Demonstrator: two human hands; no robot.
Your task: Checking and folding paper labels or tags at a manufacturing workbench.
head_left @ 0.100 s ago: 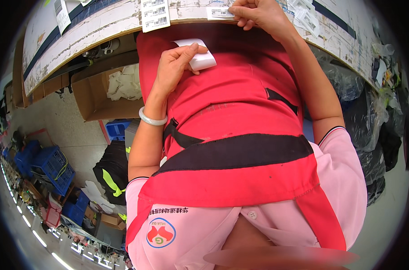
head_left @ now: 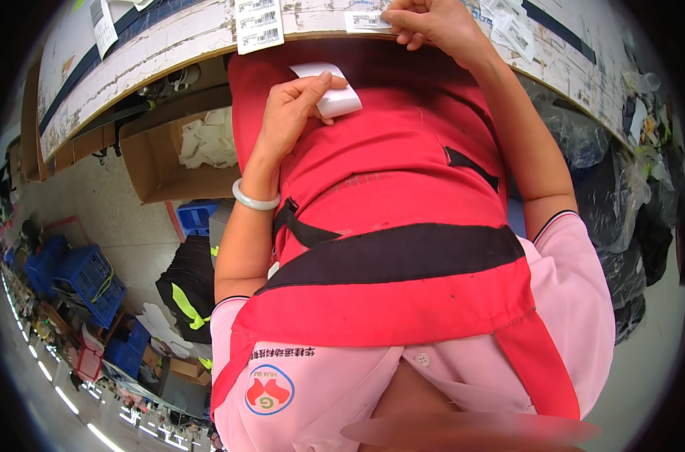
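Over my red apron [head_left: 402, 166], my left hand [head_left: 293, 109] pinches a curled strip of white label paper [head_left: 341, 101] between thumb and fingers. At the table's near edge, my right hand [head_left: 436, 29] has its thumb and forefinger pressed together at the right end of a printed white label [head_left: 363, 22]. That label lies by the edge of the worn white table [head_left: 184, 49]. A sheet of barcode labels [head_left: 259, 26] hangs slightly over the same edge, between my two hands. More small labels [head_left: 512, 34] lie in a loose pile right of my right hand.
Below the table at left stands an open cardboard box [head_left: 150, 166] with pale scraps inside. Blue plastic crates [head_left: 94, 282] and a stack of black pieces [head_left: 188, 271] are on the left. Clear and black plastic bags [head_left: 621, 203] crowd the right side. Another label strip [head_left: 103, 29] lies far left.
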